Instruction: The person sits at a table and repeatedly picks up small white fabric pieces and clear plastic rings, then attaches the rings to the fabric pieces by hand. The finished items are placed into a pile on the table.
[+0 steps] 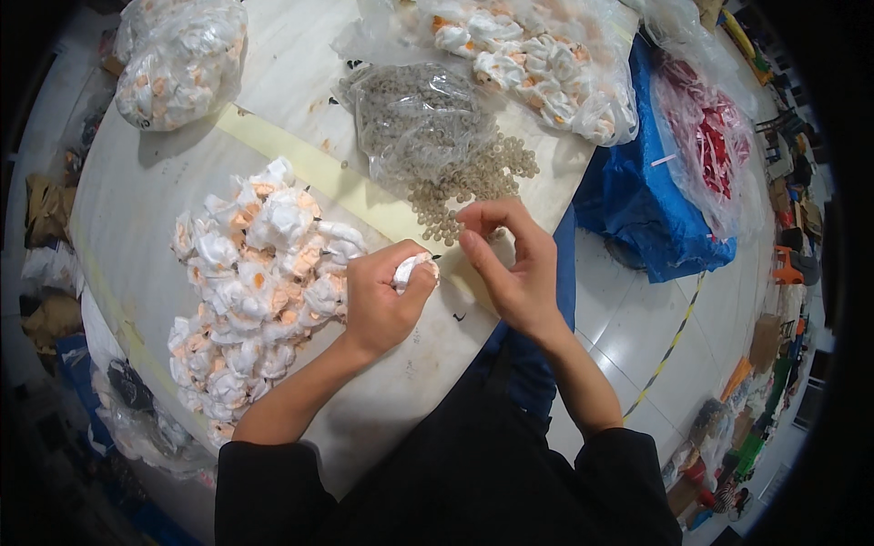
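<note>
My left hand is closed round a small white and peach fabric piece, with a short dark tip sticking out towards the right. Just right of it is my right hand, thumb and index finger bent towards each other; whether a small ring is between the fingertips I cannot tell. Small translucent ring-like plastic pieces lie loose beside those fingertips, spread out from a clear plastic bag of the same pieces. To the left of my left hand is a heap of white and peach fabric pieces, some showing dark tips.
On the pale table, yellow tape runs diagonally. Filled plastic bags stand at the back left and back right. Beyond the right edge are a blue sack and a clear bag with red contents.
</note>
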The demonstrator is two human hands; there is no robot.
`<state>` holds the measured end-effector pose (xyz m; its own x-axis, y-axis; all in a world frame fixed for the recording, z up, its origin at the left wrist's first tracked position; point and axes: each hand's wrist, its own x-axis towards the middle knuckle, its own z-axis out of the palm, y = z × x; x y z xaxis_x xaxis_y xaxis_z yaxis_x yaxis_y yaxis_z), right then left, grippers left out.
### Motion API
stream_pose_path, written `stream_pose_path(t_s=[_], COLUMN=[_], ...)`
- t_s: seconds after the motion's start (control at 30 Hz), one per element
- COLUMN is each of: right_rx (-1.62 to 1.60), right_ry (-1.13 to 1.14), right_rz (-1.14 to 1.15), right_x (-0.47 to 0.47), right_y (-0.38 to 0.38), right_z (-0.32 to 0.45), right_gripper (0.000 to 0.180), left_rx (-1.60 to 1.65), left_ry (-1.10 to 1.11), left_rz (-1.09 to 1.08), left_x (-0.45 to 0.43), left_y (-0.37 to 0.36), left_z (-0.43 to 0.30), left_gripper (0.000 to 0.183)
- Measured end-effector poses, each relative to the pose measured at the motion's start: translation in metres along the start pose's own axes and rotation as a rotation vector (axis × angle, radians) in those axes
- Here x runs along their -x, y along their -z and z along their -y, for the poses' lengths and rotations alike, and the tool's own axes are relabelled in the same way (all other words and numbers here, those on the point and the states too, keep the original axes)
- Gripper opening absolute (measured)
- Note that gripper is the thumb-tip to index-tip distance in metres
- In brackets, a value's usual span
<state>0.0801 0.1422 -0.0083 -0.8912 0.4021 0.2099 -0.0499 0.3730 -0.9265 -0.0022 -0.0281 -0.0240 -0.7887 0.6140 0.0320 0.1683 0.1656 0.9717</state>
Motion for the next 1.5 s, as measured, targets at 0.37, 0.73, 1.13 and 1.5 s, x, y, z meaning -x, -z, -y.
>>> stream_pose_path(t_s=[0.37, 0.73, 1.13, 1.5], right_rx=[-0.673, 0.020, 0.014, 0.017], right_ry=[-0.360, 0.089, -0.040, 0.086], right_rz=[0.160, 0.174, 0.290, 0.284], right_x=[0.016, 0.016, 0.027, 0.023], right_y=[-0.014, 0.003, 0.010, 0.021], right_z=[-0.004, 0.007, 0.001, 0.002], right_gripper=[0.021, 0.011, 0.008, 0.015], left_rx=[0.074, -0.035, -0.181, -0.212], left_ry=[-0.034, -0.133, -0.242, -0.166], left_rz=[0.077, 0.122, 0.215, 0.260], left_x=[0.000, 0.002, 0.003, 0.006], left_y=[0.004, 0.000, -0.006, -0.005], left_z=[0.002, 0.006, 0.009, -0.008], left_gripper=[0.017, 0.011, 0.011, 0.013])
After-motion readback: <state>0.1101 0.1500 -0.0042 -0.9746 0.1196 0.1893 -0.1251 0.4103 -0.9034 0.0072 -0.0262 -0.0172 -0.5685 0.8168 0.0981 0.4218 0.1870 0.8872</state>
